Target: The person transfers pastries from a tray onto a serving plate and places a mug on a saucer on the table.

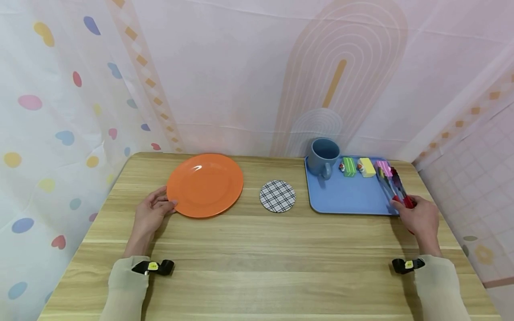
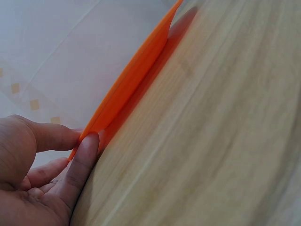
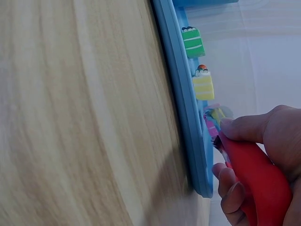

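On the left, my left hand (image 1: 149, 213) pinches the rim of an orange plate (image 1: 206, 185) between thumb and fingers. Seen in the left wrist view, the plate (image 2: 127, 89) lies low along the wooden surface. My right hand (image 1: 421, 217) grips red-handled tongs (image 1: 408, 202) at the right edge of a blue tray (image 1: 347, 198). Their tips stand on either side of a toy pink cake slice (image 1: 383, 167); whether they touch it I cannot tell. A yellow cake slice (image 1: 367, 167) and a green one (image 1: 349, 167) sit left of it on the tray.
A blue mug (image 1: 321, 156) stands in the tray's back left corner. Between plate and tray lies a round checked coaster (image 1: 277, 196). Behind the wooden table (image 1: 277, 263) hangs a patterned curtain (image 1: 225, 80), with more curtain at both sides.
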A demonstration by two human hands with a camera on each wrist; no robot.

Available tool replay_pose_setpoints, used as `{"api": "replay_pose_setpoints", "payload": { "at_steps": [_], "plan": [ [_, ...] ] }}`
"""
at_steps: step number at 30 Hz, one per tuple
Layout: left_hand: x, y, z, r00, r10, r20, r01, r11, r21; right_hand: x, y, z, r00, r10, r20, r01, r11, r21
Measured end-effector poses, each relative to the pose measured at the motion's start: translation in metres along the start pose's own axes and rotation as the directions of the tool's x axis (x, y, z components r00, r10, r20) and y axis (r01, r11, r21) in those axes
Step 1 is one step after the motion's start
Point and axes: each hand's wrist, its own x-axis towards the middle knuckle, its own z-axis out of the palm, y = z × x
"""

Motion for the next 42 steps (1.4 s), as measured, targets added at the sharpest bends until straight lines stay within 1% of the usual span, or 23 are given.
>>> {"api": "replay_pose_setpoints", "payload": {
  "at_steps": [8,13,17,23,27,30,33,38,42],
  "plan": [
    [-0.001,0.001,-0.001,1.0,0.002,0.006,-0.002,1.0,-0.001,-0.004,0.0,0.0,1.0,-0.004,-0.007,0.004,1.0,0.023],
    [-0.002,0.002,-0.002,1.0,0.008,0.008,-0.008,1.0,0.024,-0.006,-0.003,-0.002,1.0,-0.013,-0.015,0.013,1.0,0.027],
    [-0.003,0.004,-0.002,1.0,0.011,0.012,-0.012,0.999,0.04,-0.01,-0.006,-0.004,1.0,0.002,-0.01,-0.002,0.999,0.034],
    [-0.004,0.005,-0.003,1.0,0.015,0.008,-0.015,0.999,0.03,-0.013,-0.008,-0.007,1.0,-0.004,-0.013,0.005,0.999,0.044],
    [-0.003,0.005,-0.003,1.0,0.024,0.012,-0.025,0.999,0.04,-0.015,-0.008,-0.008,1.0,-0.001,-0.019,0.001,0.999,0.051],
    [-0.003,0.004,-0.002,1.0,0.028,0.012,-0.029,0.998,0.047,-0.016,-0.008,-0.009,1.0,-0.009,-0.025,0.011,0.999,0.045],
    [-0.002,0.003,-0.002,1.0,0.029,0.012,-0.029,0.999,0.029,-0.017,-0.009,-0.009,0.999,-0.029,-0.032,0.03,0.999,0.036],
    [-0.001,0.0,-0.002,0.999,0.032,0.016,-0.032,0.999,0.024,-0.018,-0.01,-0.008,0.998,-0.052,-0.045,0.054,0.998,0.026],
    [-0.001,-0.001,-0.001,0.999,0.031,0.015,-0.032,0.999,0.044,-0.019,-0.011,-0.008,0.997,-0.064,-0.048,0.065,0.998,0.021]
  ]
}}
